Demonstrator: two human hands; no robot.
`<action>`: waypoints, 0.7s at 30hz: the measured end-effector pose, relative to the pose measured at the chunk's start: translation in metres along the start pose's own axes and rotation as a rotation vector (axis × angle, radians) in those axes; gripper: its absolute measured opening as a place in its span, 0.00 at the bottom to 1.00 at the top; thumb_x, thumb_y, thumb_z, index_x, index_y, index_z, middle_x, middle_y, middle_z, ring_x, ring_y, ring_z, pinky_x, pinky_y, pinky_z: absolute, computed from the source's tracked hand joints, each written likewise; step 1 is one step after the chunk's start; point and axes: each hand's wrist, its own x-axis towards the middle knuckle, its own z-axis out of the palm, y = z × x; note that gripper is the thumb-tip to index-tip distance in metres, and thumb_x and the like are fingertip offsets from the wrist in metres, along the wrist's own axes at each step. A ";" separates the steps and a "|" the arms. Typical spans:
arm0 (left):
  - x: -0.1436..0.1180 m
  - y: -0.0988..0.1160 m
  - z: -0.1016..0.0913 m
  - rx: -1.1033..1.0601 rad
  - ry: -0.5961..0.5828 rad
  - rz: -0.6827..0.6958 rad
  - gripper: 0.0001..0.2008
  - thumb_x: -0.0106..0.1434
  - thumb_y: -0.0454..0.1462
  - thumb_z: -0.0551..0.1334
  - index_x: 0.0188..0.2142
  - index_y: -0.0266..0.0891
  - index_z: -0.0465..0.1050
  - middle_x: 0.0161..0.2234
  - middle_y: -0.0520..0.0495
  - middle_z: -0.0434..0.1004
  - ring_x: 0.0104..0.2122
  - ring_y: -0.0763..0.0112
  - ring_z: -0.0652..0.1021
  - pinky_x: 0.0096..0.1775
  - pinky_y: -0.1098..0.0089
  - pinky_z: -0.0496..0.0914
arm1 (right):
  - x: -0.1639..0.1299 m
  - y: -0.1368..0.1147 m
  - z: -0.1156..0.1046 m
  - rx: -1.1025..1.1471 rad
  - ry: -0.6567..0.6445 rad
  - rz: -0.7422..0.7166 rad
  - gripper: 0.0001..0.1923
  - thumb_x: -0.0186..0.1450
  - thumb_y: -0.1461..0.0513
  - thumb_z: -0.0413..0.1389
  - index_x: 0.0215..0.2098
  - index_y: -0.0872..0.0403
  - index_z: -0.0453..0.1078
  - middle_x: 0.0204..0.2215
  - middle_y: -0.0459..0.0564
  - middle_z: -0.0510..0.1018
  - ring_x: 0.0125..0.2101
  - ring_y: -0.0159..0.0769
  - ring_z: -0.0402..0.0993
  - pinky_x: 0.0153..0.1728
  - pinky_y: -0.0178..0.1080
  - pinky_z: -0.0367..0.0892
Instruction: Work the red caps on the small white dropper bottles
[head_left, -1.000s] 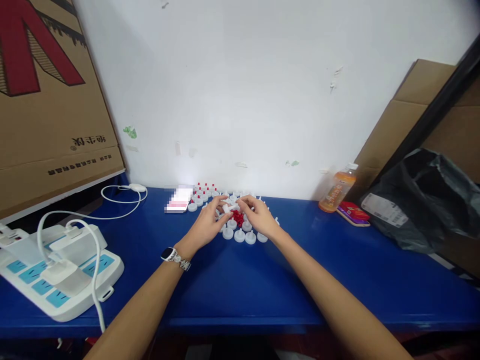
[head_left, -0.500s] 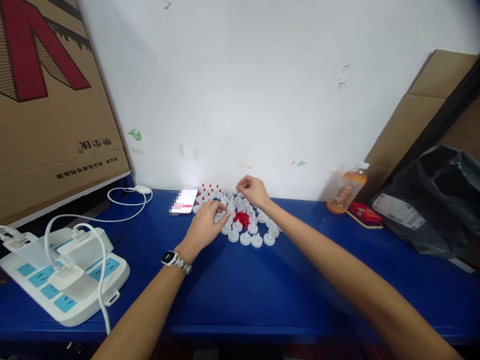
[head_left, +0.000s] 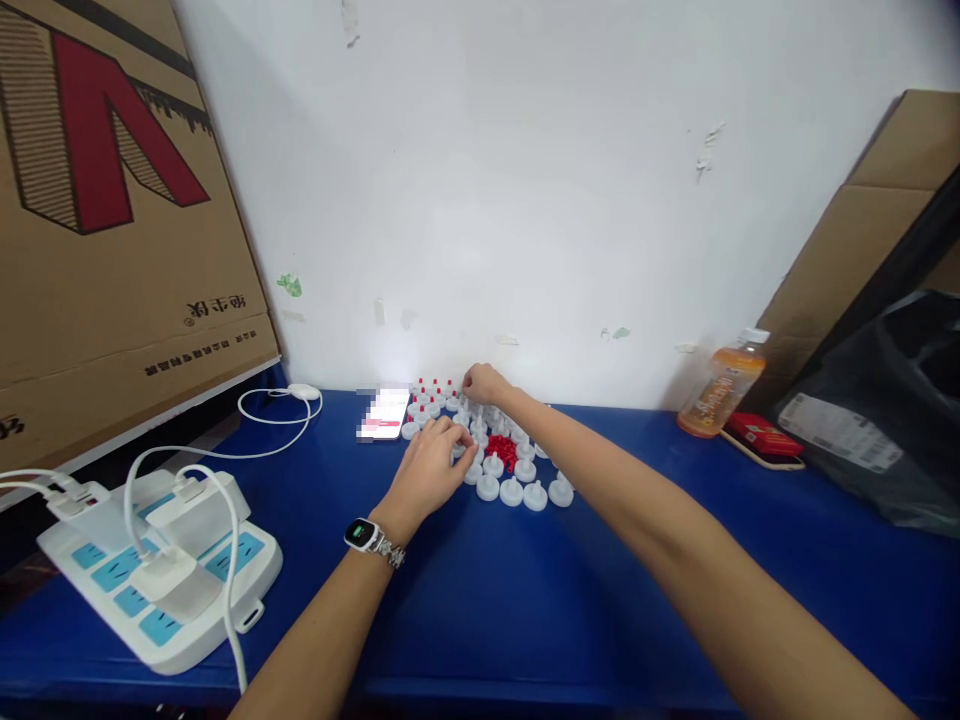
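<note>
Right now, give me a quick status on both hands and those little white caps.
Left hand resting on white caps. Right hand at the far rows, fingers pinched, contents unclear. Red pieces piled mid-cluster; phone beside it.

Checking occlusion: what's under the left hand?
The left hand rests over the near-left edge of the white caps on the blue table. Its fingertips touch some caps; whatever lies beneath the palm is covered.

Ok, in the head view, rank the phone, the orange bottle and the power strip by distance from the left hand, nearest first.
1. phone, just beyond the left hand, toward the wall.
2. power strip, at the table's left end.
3. orange bottle, far right by the wall.
</note>
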 end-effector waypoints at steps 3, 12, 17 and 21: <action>0.000 -0.001 -0.003 0.079 0.092 -0.075 0.09 0.68 0.40 0.55 0.34 0.41 0.71 0.38 0.46 0.73 0.42 0.60 0.72 0.44 0.61 0.66 | 0.001 -0.002 -0.003 -0.001 0.013 -0.037 0.12 0.60 0.64 0.57 0.40 0.57 0.78 0.38 0.56 0.82 0.40 0.41 0.77 0.40 0.35 0.67; -0.003 -0.006 -0.007 0.133 0.116 -0.153 0.09 0.69 0.39 0.54 0.33 0.41 0.69 0.38 0.45 0.73 0.43 0.58 0.73 0.44 0.59 0.67 | -0.009 -0.018 0.001 0.134 0.071 -0.102 0.05 0.60 0.63 0.59 0.33 0.56 0.77 0.35 0.54 0.82 0.38 0.39 0.76 0.40 0.36 0.66; -0.002 -0.002 -0.006 0.073 0.235 -0.119 0.10 0.69 0.42 0.55 0.45 0.40 0.67 0.45 0.40 0.71 0.47 0.56 0.73 0.48 0.58 0.69 | -0.052 -0.015 -0.014 0.392 0.138 -0.106 0.09 0.66 0.60 0.54 0.38 0.57 0.74 0.32 0.51 0.82 0.33 0.32 0.76 0.36 0.33 0.67; -0.002 0.007 -0.002 -0.025 0.251 -0.030 0.19 0.70 0.46 0.54 0.55 0.39 0.61 0.51 0.38 0.69 0.52 0.55 0.72 0.51 0.56 0.69 | -0.111 -0.010 -0.022 1.031 0.098 -0.150 0.14 0.60 0.52 0.61 0.33 0.56 0.72 0.28 0.49 0.80 0.30 0.34 0.75 0.34 0.36 0.68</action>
